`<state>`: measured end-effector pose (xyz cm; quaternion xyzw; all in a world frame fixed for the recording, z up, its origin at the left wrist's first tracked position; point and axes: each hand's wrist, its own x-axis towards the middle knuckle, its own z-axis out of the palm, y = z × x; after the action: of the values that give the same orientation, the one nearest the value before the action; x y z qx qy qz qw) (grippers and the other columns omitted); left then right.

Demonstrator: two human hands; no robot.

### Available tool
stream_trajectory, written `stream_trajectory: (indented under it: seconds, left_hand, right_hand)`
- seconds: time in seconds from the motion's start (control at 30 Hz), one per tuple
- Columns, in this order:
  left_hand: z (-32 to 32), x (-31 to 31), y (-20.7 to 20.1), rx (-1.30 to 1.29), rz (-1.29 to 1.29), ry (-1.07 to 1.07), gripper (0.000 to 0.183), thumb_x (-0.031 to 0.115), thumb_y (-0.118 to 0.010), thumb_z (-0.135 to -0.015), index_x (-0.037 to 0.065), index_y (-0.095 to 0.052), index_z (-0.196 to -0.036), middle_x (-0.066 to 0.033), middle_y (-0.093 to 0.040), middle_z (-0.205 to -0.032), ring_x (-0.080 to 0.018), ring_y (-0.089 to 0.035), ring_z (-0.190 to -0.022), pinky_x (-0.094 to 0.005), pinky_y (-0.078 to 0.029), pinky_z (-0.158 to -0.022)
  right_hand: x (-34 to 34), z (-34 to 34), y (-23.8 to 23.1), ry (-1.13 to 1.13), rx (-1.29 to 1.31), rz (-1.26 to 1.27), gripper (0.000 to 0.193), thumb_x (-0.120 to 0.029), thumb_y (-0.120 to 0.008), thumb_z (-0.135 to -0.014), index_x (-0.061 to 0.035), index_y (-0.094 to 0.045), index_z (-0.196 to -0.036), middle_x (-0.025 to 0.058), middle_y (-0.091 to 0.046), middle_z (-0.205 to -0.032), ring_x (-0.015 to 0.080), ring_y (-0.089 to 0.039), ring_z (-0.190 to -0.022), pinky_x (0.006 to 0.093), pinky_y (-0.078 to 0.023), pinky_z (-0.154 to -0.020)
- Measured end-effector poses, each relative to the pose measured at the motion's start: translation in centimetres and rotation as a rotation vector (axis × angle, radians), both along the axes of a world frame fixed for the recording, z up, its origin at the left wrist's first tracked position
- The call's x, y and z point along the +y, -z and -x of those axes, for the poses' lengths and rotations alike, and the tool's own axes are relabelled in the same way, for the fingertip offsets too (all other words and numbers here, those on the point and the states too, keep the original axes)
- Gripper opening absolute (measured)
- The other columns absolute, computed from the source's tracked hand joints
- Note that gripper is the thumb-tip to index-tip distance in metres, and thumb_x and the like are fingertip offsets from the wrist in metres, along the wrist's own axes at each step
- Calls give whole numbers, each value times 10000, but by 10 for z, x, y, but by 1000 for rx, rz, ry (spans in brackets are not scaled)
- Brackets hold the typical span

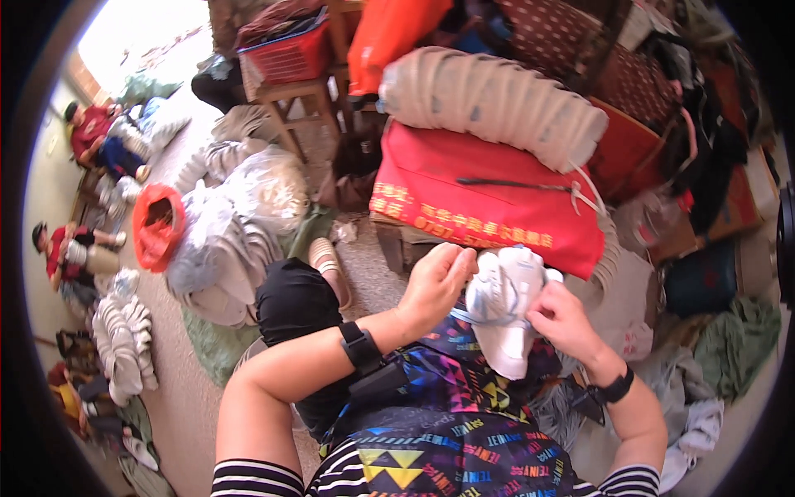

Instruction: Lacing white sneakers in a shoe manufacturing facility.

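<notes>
A white shoe upper (506,350) rests on my lap, its rounded toe pointing toward me. A pale blue shoelace (495,318) runs across it. At the upper left of the shoe upper is my left hand (439,282), closed with the fingertips pressed together; what they hold, if anything, is hidden. My right hand (565,319) is at the right side of the upper, thumb and forefinger pinched at the lace. A colourful patterned apron (464,422) covers my lap beneath the work.
Ahead lies a red bag (489,195) with a long beige stack of nested uppers (497,103) on it. More stacks (224,265) and an orange bag (157,228) stand left. Grey cords (559,414) hang at my right. Several people sit along the left wall.
</notes>
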<state>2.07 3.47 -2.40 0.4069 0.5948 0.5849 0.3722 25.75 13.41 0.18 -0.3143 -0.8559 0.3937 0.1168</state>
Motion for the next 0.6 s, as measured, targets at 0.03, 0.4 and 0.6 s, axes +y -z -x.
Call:
stream_trajectory:
  seconds: [0.03, 0.4, 0.6]
  left_hand:
    - [18, -3, 11, -29, 73, -48, 293, 254, -498, -1013, 24, -618, -876, -2, -567, -749, -59, -507, -616, -208, -411, -545]
    - [190, -39, 130, 720, 237, 233, 329, 326, -650, -868, 10, -638, -778, -147, -612, -768, -326, -627, -785, -419, -499, -690]
    - [282, -43, 247, 999, 705, 76, 265, 318, -649, -848, 57, -685, -877, -139, -630, -924, -336, -621, -929, -435, -513, -794]
  right_hand:
    - [-4, 2, -2, 16, 8, -20, 101, -109, -669, -801, -14, -639, -791, 60, -505, -796, 172, -537, -676, 294, -448, -618]
    - [0, 22, -19, -7, -161, 55, 81, -79, -678, -783, -10, -636, -775, 58, -510, -806, 158, -548, -644, 288, -444, -573]
    - [2, 35, -28, 2, -328, 129, 83, -91, -682, -747, -21, -637, -739, 61, -485, -818, 157, -517, -690, 271, -413, -593]
